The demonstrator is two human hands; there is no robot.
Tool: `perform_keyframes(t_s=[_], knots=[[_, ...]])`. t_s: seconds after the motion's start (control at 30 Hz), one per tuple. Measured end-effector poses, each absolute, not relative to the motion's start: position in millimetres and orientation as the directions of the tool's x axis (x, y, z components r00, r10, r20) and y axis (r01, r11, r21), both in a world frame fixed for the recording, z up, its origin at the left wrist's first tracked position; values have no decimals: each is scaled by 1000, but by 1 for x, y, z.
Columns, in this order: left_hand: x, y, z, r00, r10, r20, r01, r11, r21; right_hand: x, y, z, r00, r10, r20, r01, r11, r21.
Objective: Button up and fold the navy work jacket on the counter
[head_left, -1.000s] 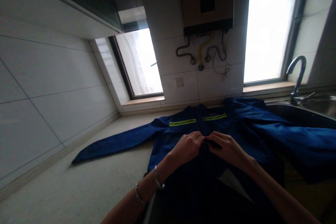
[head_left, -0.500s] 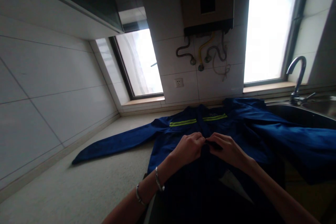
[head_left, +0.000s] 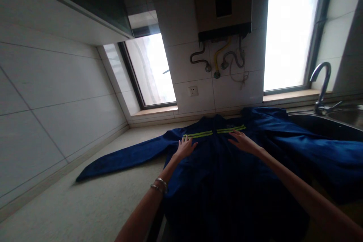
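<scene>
A dark blue work jacket (head_left: 210, 166) with yellow-green stripes across its chest lies spread, front up, over the counter and down past its front edge. One sleeve stretches out to the left; the other reaches right, beside the sink. My left hand (head_left: 185, 147), with bracelets at the wrist, lies on the left chest just under the stripe, fingers spread. On the other chest panel rests my right hand (head_left: 242, 141), its fingers stretched out by the right stripe. Neither hand grips the cloth. The jacket's lower part is too dark to make out.
A pale counter (head_left: 113, 200) runs along the left. At the right are a sink (head_left: 348, 117) and its curved faucet (head_left: 324, 83). A water heater (head_left: 224, 3) with pipes hangs on the tiled wall between two windows, above a wall socket (head_left: 193, 90). A cabinet (head_left: 85, 0) juts out upper left.
Both hands have let go of the jacket's front middle, moved apart and forward, and opened onto the chest panels. The front edges now lie closer together.
</scene>
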State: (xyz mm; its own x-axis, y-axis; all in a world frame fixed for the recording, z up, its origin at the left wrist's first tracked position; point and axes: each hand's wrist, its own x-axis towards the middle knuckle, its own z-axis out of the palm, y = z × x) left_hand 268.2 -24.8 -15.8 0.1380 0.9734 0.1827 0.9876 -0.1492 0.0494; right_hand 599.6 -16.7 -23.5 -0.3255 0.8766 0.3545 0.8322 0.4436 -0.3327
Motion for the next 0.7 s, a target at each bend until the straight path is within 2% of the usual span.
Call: perform_keyframes(t_s=[0.07,0.13,0.27,0.57,0.7], knots=[[273,-5,-43,115,984,137,993,-116,0,589,4,-42,-301,928,218,906,350,-240],[272,13,-61,122,991,54,992,-122,2,579,17,-57,-272,955,117,942,289,-172],[262,45,-70,130,991,-14,991,-130,39,570,39,-69,-258,959,117,957,271,-108],[259,89,-70,160,987,-26,986,-159,42,569,75,-68,-222,968,117,962,237,-136],[256,88,-75,183,983,-25,983,-182,30,567,92,-53,-203,979,34,952,205,-225]])
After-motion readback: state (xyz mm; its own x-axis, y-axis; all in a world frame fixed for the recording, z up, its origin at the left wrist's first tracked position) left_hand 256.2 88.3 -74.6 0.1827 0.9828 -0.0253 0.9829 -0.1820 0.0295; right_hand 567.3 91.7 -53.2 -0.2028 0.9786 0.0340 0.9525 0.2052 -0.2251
